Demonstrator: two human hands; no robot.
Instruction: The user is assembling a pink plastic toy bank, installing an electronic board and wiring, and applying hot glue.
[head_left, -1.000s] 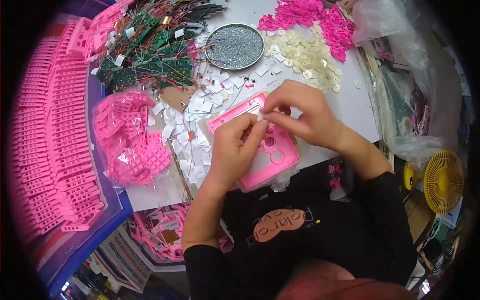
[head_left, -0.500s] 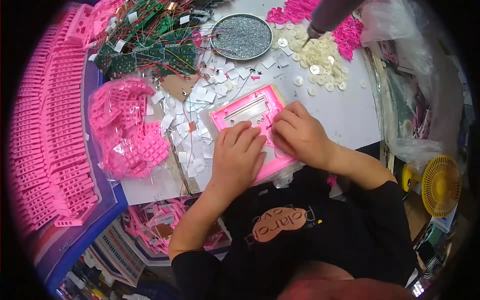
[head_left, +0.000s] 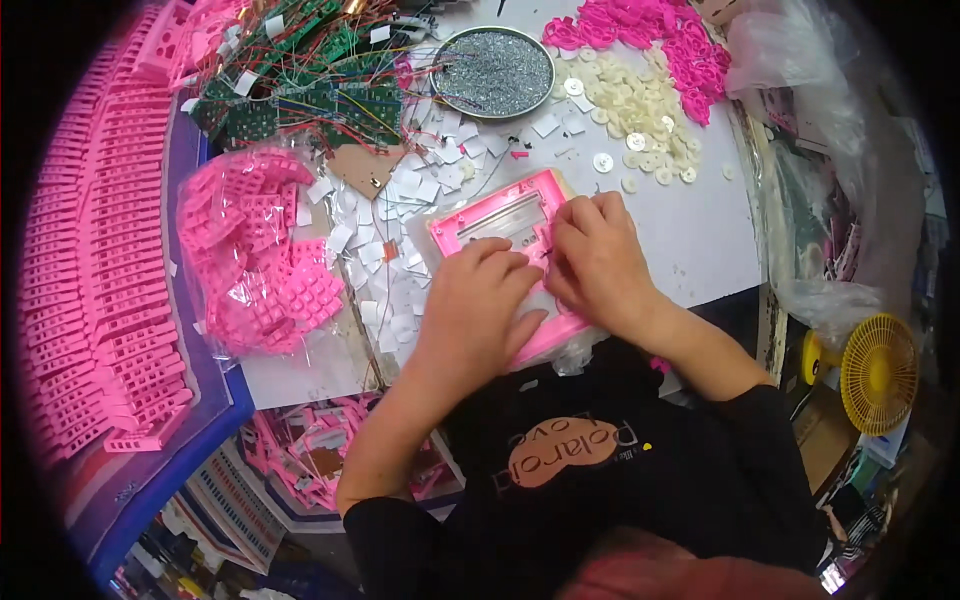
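Observation:
A pink plastic casing [head_left: 545,338] with a long rectangular window lies tilted on the table in front of me, on a pale pad with clear plastic film around it. My left hand [head_left: 475,310] rests across its left side, fingers bent loosely over the inside and the thumb apart, with nothing seen in it. Over the casing's right side, my right hand [head_left: 605,265] has its fingertips pressed together down inside. Whatever they pinch is hidden by the fingers.
Beyond the casing stand a round tin of small metal screws [head_left: 495,72], white plastic discs [head_left: 640,110] and pink loops [head_left: 690,50]. To the left are wired green circuit boards [head_left: 340,112], white paper squares [head_left: 405,185] and bagged pink keypads [head_left: 250,250]. A yellow fan [head_left: 880,372] stands right.
The hanging screwdriver-like tool has gone from above the white discs. My right fingertips have shifted slightly within the casing. My left thumb has spread away from its fingers.

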